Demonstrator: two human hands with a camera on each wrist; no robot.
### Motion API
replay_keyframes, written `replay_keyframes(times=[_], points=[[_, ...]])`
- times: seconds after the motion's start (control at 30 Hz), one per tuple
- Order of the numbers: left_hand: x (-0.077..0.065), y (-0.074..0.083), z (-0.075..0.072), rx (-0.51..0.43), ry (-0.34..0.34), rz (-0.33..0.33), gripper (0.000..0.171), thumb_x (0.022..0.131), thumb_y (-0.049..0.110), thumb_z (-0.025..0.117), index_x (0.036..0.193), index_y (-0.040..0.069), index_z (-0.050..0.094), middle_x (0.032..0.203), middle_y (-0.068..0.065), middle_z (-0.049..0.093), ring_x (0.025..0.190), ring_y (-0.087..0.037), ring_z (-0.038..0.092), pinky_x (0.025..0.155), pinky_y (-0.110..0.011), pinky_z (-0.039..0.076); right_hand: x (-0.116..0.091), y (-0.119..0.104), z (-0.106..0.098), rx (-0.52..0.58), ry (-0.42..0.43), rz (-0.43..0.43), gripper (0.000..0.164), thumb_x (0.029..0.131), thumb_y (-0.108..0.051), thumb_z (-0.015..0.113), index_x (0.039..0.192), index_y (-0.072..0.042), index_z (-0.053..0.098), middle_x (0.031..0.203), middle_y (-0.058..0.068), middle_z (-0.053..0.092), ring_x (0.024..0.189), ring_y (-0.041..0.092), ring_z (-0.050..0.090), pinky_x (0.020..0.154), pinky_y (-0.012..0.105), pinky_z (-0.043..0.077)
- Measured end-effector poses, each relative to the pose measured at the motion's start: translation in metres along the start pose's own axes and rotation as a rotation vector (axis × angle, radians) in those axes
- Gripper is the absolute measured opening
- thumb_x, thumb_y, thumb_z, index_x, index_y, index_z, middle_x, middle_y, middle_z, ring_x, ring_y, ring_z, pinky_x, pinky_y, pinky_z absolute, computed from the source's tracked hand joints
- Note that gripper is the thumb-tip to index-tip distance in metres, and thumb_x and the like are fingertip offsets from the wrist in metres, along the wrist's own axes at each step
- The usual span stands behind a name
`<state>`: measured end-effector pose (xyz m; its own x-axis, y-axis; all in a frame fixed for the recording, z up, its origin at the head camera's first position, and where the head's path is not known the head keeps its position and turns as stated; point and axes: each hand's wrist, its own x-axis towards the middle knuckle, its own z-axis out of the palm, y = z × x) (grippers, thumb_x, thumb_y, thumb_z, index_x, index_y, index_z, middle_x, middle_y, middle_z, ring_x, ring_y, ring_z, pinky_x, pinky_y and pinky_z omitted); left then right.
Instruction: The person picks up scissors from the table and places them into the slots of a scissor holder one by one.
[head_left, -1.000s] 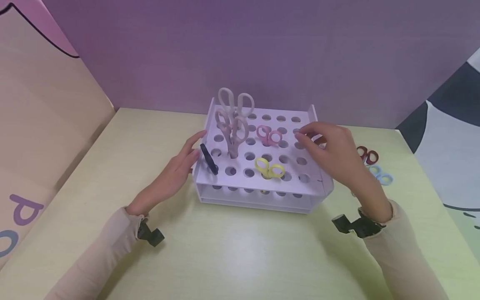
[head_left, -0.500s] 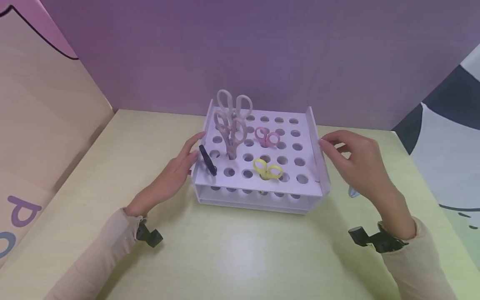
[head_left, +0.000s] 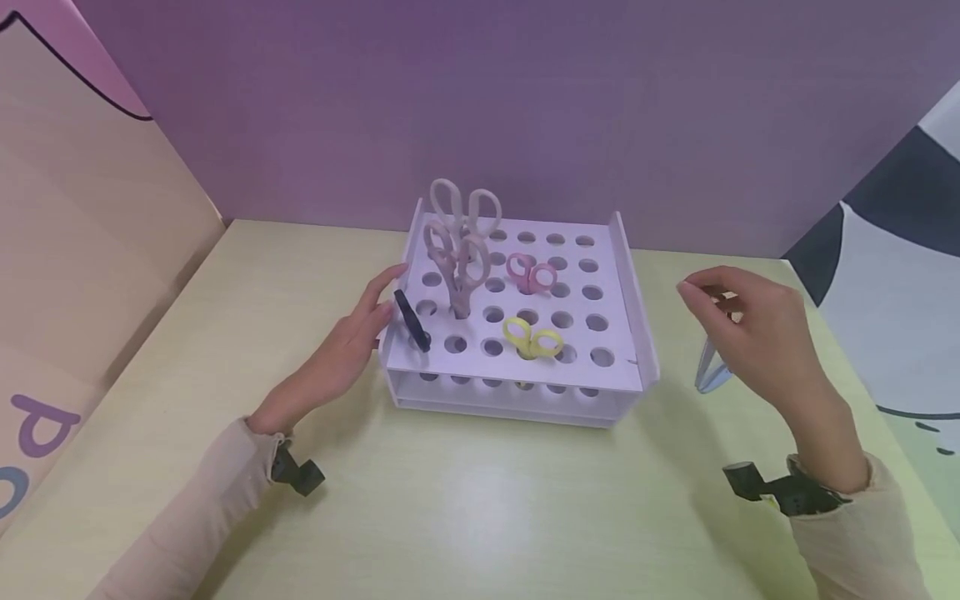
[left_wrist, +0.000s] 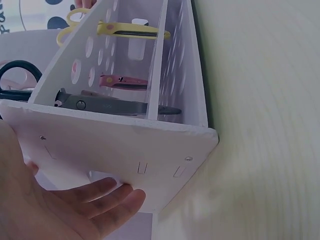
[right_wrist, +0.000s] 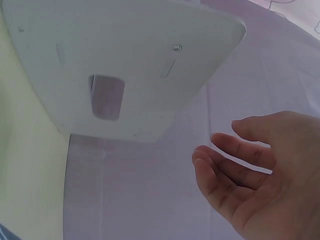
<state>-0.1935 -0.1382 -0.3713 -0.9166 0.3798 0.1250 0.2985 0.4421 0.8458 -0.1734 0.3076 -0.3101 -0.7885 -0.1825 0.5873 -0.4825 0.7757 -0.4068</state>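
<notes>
A white perforated rack (head_left: 480, 368) stands mid-table. My left hand (head_left: 341, 354) rests with extended fingers (left_wrist: 115, 207) against its left side panel. Upright in its holes are white-handled scissors (head_left: 476, 208), pale pinkish scissors (head_left: 461, 298), small pink scissors (head_left: 528, 282), small yellow scissors (head_left: 528, 340) and dark-handled scissors (head_left: 412, 320). Below the top board, the left wrist view shows a grey blade (left_wrist: 120, 106). My right hand (head_left: 761, 333) hovers right of the rack, fingers loosely bent and holding nothing. Beneath it, light blue scissors (head_left: 707, 375) lie partly hidden.
The pale wooden table (head_left: 465, 508) extends in front of the rack and to both sides. A purple wall panel (head_left: 525, 108) rises behind it. The rack's right side panel (right_wrist: 150, 55) has a rectangular handle slot.
My right hand has moved from above the rack's right side out over the scissors on the table. The left hand keeps its place at the rack.
</notes>
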Motion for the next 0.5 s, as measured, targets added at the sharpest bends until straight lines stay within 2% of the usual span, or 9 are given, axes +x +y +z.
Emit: replay_keyframes(times=[0.23,0.37,0.5], points=[[0.000,0.000,0.001,0.034,0.020,-0.005,0.046,0.108,0.051,0.023,0.152,0.055,0.013,0.130,-0.012,0.064,0.102,-0.030,0.070,0.091,-0.053,0.051,-0.001,0.018,-0.007,-0.032,-0.023,0.057,0.017,0.096,-0.013,0.066,0.106,-0.001,0.071,0.089,0.011,0.072,0.077,-0.025,0.048,0.072,0.001,0.037],[-0.001,0.000,0.001,0.066,0.042,-0.015,0.047,0.107,0.052,0.023,0.154,0.052,0.014,0.124,-0.013,0.067,0.098,-0.029,0.070,0.086,-0.052,0.052,0.000,0.030,-0.007,-0.033,-0.069,0.114,0.018,0.098,-0.017,0.063,0.105,-0.003,0.071,0.089,0.011,0.071,0.075,-0.023,0.050,0.070,0.000,0.038],[0.000,-0.001,0.003,0.059,0.040,-0.023,0.048,0.107,0.052,0.023,0.154,0.051,0.014,0.125,-0.014,0.067,0.100,-0.030,0.070,0.087,-0.052,0.051,-0.003,0.048,-0.010,-0.068,-0.118,0.176,0.021,0.099,-0.020,0.060,0.107,-0.004,0.070,0.095,0.012,0.071,0.073,-0.025,0.046,0.069,-0.001,0.036]])
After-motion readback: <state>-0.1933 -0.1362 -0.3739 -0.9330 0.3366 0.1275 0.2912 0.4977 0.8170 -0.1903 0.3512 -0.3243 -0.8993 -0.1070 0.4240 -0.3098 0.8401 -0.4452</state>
